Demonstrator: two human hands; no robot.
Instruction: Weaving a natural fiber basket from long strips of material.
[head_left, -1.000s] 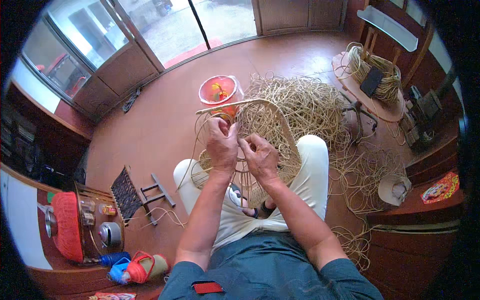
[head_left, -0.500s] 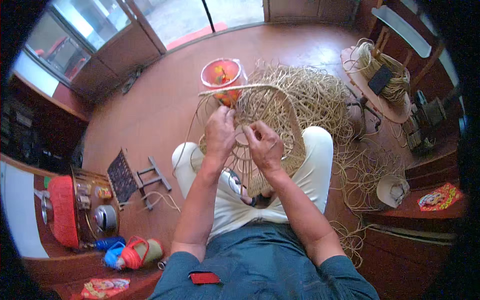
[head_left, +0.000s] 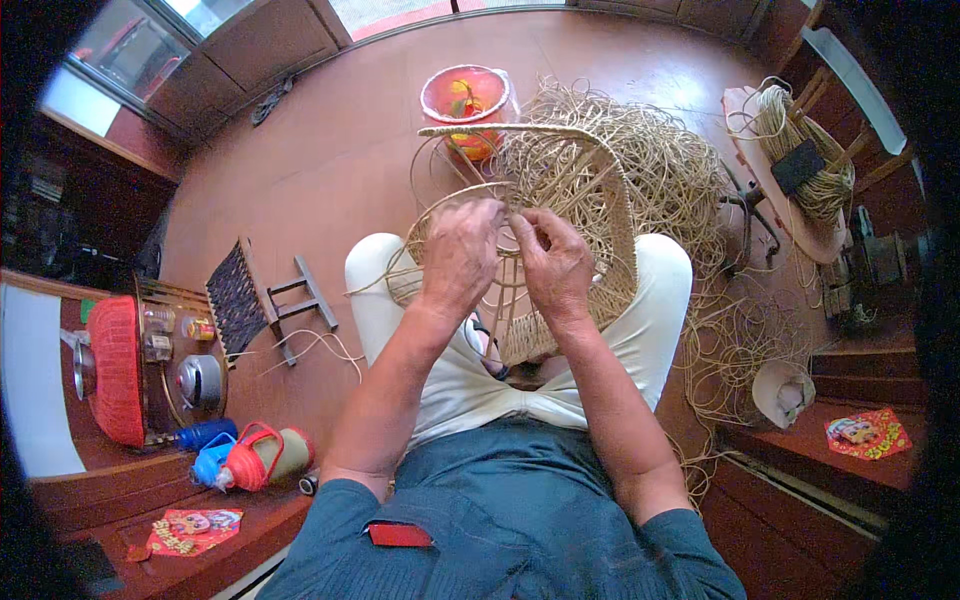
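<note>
A half-woven basket (head_left: 622,220) of tan cord stands between my knees, with a thick rim on its right side and loose strands on its left. Over its opening my left hand (head_left: 462,255) is closed, its fingertips pinching a tan cord. My right hand (head_left: 556,268), thumb and forefinger pressed together, grips cord beside it. The fingertips of both hands nearly meet. Which exact strand each one pinches is partly hidden by the fingers.
A large heap of loose cord (head_left: 660,165) spreads over the floor beyond the basket. Near it stands a red bucket (head_left: 465,95). A low stool (head_left: 240,300) and thermos flasks (head_left: 265,458) are at left. At right, a cord bundle (head_left: 790,140) carries a dark flat object (head_left: 800,167).
My head view has shifted, so the surroundings sit differently. My hands have come closer together, and a strand now loops out to the left of my left hand.
</note>
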